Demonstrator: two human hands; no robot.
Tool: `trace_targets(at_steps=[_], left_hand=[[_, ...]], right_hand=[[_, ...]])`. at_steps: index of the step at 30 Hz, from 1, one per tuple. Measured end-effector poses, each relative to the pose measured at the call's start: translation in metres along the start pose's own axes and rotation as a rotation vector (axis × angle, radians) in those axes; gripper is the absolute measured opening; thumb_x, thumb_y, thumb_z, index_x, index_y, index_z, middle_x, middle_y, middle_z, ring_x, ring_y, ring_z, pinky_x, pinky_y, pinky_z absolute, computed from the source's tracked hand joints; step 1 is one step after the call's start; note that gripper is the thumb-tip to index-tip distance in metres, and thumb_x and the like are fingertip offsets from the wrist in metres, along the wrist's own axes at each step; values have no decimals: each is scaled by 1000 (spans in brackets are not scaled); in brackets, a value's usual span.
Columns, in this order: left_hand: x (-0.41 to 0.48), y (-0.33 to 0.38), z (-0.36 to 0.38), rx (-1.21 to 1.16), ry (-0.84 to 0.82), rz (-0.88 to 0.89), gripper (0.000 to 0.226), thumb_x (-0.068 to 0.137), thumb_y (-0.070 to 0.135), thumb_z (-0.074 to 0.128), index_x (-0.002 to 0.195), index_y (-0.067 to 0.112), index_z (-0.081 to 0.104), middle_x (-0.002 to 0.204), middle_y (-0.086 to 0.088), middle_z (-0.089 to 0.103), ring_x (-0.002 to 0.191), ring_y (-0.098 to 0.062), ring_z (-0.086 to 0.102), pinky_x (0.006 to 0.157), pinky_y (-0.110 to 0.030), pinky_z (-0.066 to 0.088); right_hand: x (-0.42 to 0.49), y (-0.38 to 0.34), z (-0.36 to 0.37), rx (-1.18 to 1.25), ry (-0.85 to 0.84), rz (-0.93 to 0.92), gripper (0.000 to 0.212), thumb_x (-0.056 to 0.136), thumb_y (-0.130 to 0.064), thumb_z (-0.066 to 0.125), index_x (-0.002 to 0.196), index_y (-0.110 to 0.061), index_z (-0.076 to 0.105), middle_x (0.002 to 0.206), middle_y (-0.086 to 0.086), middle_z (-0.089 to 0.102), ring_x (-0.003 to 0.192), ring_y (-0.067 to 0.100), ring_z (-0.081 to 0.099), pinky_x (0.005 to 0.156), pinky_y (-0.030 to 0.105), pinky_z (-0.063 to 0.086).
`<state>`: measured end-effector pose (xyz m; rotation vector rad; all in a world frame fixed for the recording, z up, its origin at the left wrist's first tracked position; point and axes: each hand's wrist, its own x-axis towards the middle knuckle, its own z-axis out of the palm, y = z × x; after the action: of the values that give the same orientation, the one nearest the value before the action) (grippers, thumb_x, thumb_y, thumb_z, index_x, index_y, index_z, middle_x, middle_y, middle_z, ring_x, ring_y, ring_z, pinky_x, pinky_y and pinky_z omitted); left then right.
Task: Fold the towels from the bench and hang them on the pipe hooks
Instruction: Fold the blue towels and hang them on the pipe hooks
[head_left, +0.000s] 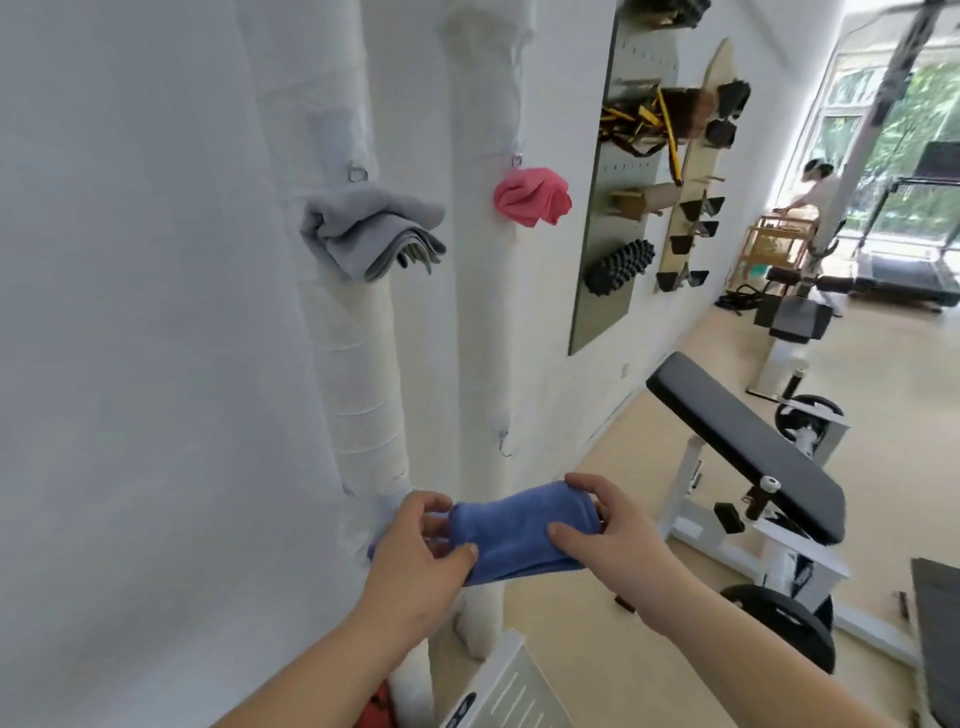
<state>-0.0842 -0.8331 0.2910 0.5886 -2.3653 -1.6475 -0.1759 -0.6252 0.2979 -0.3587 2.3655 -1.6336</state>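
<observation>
White wall fills the left of my view, with two white-wrapped pipes running up it: the left pipe (358, 364) and the right pipe (483, 322). A grey towel (371, 236) hangs bunched from a metal hook (358, 172) on the left pipe, and a pink towel (532, 196) hangs crumpled from a small hook (516, 161) on the right one. Lower on the right pipe I see a bare wire hook (505, 448).

Near me, I hold a folded blue towel (519, 535) in front of the pipes, below the bare hook and apart from it. My left hand (421, 551) pinches its left end, thumb on the near side and fingers curled behind. My right hand (608, 535) clamps its right end, thumb pressed on the near face and fingers over the top edge. The towel lies roughly level between both hands.

To the right stands a black padded bench (748, 447) on a white frame, tilted, with weight plates (784, 623) beside it on the pale floor. Farther along the wall hangs a pegboard (618, 208) with a black roller and yellow-and-black straps. Far right I make out a treadmill (904, 270) near bright windows, and a person (818, 189), blurred.
</observation>
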Motion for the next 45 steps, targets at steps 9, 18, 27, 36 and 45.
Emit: trace_targets(at_steps=[9, 18, 27, 36, 45], left_hand=[[167, 4, 92, 98, -32, -145, 44, 91, 13, 67, 123, 28, 42, 104, 5, 64, 86, -10, 66, 62, -23, 58], [296, -39, 148, 91, 140, -371, 28, 91, 15, 64, 113, 18, 46, 102, -6, 63, 82, -15, 64, 57, -18, 49], [358, -84, 172, 71, 252, -433, 21, 93, 12, 64, 105, 18, 47, 103, -6, 63, 84, -17, 63, 61, -21, 51], [380, -116, 183, 451, 294, -181, 27, 92, 22, 69, 102, 26, 45, 108, 5, 53, 89, -14, 60, 78, -23, 58], [381, -130, 186, 942, -75, 342, 31, 82, 15, 74, 111, 23, 66, 113, 6, 64, 95, -18, 63, 67, -28, 55]], right_hand=[[186, 56, -34, -159, 24, -37, 48, 89, -18, 71, 127, -36, 47, 98, -13, 59, 86, 6, 62, 61, 16, 48], [344, 121, -10, -223, -98, -28, 33, 87, -14, 60, 104, -42, 53, 94, -8, 67, 86, 15, 67, 74, 42, 62], [418, 168, 22, -218, -146, -36, 30, 92, -16, 60, 114, -35, 59, 104, -4, 69, 94, 17, 68, 84, 38, 61], [453, 215, 42, -510, -284, 37, 38, 102, -42, 43, 135, -44, 61, 129, 2, 50, 119, 24, 50, 100, 36, 50], [453, 208, 39, -685, -140, -430, 24, 90, -24, 63, 111, -29, 73, 105, -5, 64, 99, 24, 60, 84, 32, 51]])
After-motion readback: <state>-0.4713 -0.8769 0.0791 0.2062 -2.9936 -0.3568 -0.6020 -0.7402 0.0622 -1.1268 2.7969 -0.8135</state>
